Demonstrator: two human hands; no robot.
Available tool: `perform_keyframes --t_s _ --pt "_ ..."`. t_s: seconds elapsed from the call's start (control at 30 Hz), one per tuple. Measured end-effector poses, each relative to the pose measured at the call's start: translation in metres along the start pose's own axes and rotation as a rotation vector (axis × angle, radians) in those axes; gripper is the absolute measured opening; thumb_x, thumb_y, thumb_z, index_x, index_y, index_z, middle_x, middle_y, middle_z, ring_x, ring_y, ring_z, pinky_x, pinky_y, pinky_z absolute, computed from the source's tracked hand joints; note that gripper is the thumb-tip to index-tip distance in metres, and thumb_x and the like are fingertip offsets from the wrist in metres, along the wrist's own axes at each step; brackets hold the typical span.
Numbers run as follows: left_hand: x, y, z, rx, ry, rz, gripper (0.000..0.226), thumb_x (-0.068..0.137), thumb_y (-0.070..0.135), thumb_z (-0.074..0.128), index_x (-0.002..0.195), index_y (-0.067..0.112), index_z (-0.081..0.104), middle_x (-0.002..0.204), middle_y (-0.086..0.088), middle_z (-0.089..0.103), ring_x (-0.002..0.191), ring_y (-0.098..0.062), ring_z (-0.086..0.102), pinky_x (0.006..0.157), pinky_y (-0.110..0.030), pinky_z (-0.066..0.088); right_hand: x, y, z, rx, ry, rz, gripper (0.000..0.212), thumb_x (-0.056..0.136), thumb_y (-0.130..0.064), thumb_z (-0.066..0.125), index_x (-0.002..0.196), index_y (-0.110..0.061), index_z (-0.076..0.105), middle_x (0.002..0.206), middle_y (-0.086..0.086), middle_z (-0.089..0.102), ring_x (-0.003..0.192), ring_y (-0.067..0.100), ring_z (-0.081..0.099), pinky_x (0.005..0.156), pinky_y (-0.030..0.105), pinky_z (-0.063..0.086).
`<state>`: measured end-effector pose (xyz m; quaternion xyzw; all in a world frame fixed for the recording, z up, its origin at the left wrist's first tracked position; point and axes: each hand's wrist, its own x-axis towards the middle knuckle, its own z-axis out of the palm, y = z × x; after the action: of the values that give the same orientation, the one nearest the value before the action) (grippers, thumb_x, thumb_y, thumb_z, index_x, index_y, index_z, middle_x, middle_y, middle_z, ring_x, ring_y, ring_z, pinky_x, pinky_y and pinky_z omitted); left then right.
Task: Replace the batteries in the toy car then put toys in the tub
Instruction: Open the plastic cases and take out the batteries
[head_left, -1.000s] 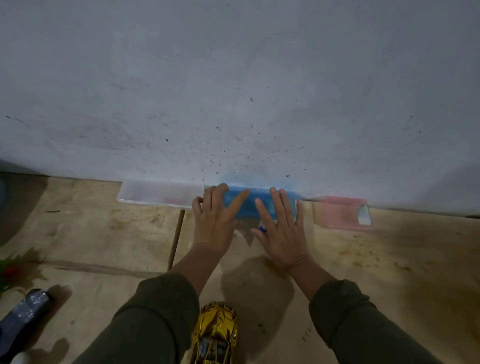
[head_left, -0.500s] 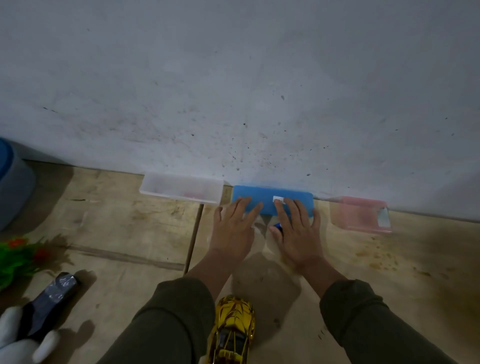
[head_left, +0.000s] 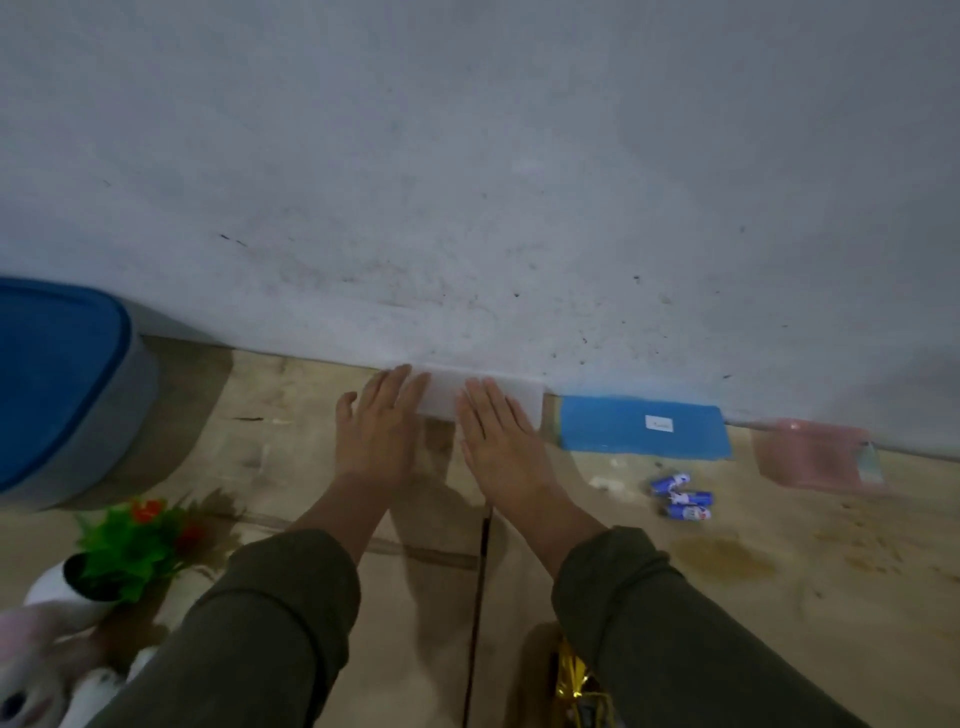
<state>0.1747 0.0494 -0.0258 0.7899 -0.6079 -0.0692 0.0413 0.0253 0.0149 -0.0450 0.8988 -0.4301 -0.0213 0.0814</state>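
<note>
Head view showed us both hands laid flat, palms down and fingers stretched out, gripping nothing. Our left hand (head_left: 375, 437) and our right hand (head_left: 501, 441) rested side by side on the wooden tabletop (head_left: 779, 597), with their fingertips on the near edge of a white box (head_left: 447, 397) that stood against the grey wall (head_left: 467, 182). Just right of that box lay a blue box (head_left: 644, 427) bearing a small white label, and further right a pink box (head_left: 815, 454), blurred. Three blue batteries (head_left: 681, 498) lay loose on the tabletop in front of the blue box. We saw only a sliver of the gold toy car (head_left: 574, 686) at the bottom edge, under our right sleeve. The blue-lidded tub (head_left: 62, 395) stood at far left, near a potted plastic plant (head_left: 130, 551) and a white plush rabbit (head_left: 36, 670).
</note>
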Motion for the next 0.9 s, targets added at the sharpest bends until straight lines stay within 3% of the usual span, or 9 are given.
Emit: perform_keyframes --t_s 0.13,0.33,0.37,0.43,0.5,0.63,0.73,0.8,0.9 --pt "0.009 -0.010 0.000 -0.022 0.013 0.036 0.065 0.090 0.034 0.056 0.145 0.031 0.021 0.152 0.001 0.023 0.138 -0.022 0.025 0.113 -0.044 0.020 0.013 -0.018 0.000 -0.111 -0.001 0.064 0.074 0.065 -0.030 0.081 0.128 -0.002 0.054 0.131 0.019 0.056 0.121 0.033 0.055 0.101 0.043 0.031" --pt "0.013 -0.015 -0.001 -0.070 -0.017 0.034 0.059 0.093 0.030 0.051 0.144 0.033 0.022 0.150 0.001 0.025 0.136 -0.021 0.025 0.111 -0.042 0.020 0.029 -0.010 -0.009 -0.294 -0.153 -0.059 0.072 0.060 -0.036 0.083 0.119 -0.001 0.062 0.118 0.024 0.064 0.104 0.038 0.064 0.082 0.043 0.054" --pt "0.015 -0.015 -0.004 -0.075 -0.022 0.034 0.056 0.094 0.030 0.048 0.144 0.033 0.022 0.150 0.001 0.025 0.136 -0.021 0.025 0.111 -0.043 0.019 0.032 -0.009 -0.015 -0.303 -0.200 -0.073 0.073 0.066 -0.034 0.081 0.124 0.004 0.056 0.123 0.027 0.059 0.109 0.041 0.061 0.086 0.044 0.052" --pt "0.019 -0.017 -0.002 -0.077 -0.035 0.045 0.056 0.094 0.031 0.048 0.144 0.033 0.023 0.150 0.000 0.026 0.136 -0.022 0.026 0.111 -0.047 0.018 0.033 -0.004 -0.021 -0.261 -0.269 -0.150 0.070 0.091 -0.026 0.058 0.141 0.010 0.024 0.145 0.033 0.030 0.132 0.045 0.036 0.106 0.048 0.036" --pt "0.021 -0.020 -0.001 -0.057 0.044 0.085 0.066 0.085 0.032 0.065 0.141 0.033 0.031 0.146 -0.003 0.034 0.132 -0.024 0.033 0.107 -0.055 0.027 0.037 0.001 -0.031 -0.138 -0.322 -0.100 0.066 0.098 -0.022 0.043 0.147 0.000 0.006 0.153 0.025 0.015 0.139 0.039 0.024 0.113 0.045 0.026" --pt "0.017 -0.026 0.010 -0.052 0.239 0.131 0.097 0.057 0.030 0.086 0.137 0.040 0.033 0.134 -0.009 0.035 0.120 -0.030 0.034 0.089 -0.058 0.043 0.039 0.007 -0.044 -0.062 -0.118 0.003 0.068 0.068 -0.031 0.080 0.127 -0.016 0.050 0.118 0.012 0.055 0.103 0.026 0.056 0.084 0.036 0.051" --pt "0.010 -0.026 0.009 -0.019 0.231 0.139 0.107 0.056 0.028 0.087 0.141 0.040 0.023 0.113 -0.010 0.050 0.101 -0.027 0.045 0.080 -0.052 0.047 0.040 0.013 -0.042 -0.086 0.073 0.046 0.056 0.059 -0.026 0.086 0.110 -0.017 0.064 0.099 0.012 0.063 0.087 0.027 0.061 0.073 0.035 0.052" --pt "0.007 -0.027 0.003 0.005 0.165 0.162 0.103 0.076 0.024 0.074 0.146 0.037 0.001 0.106 -0.008 0.057 0.098 -0.025 0.051 0.086 -0.051 0.042 0.043 0.014 -0.044 -0.051 0.152 0.062 0.048 0.066 -0.028 0.082 0.109 -0.016 0.065 0.096 0.013 0.063 0.085 0.028 0.061 0.073 0.036 0.052" --pt "0.004 -0.029 -0.003 0.005 0.018 0.169 0.081 0.098 0.018 0.037 0.138 0.037 -0.031 0.123 -0.006 0.053 0.115 -0.025 0.043 0.099 -0.045 0.029 0.048 0.012 -0.044 -0.017 0.176 0.081 0.040 0.072 -0.028 0.079 0.107 -0.014 0.065 0.090 0.012 0.065 0.080 0.026 0.063 0.071 0.035 0.053"
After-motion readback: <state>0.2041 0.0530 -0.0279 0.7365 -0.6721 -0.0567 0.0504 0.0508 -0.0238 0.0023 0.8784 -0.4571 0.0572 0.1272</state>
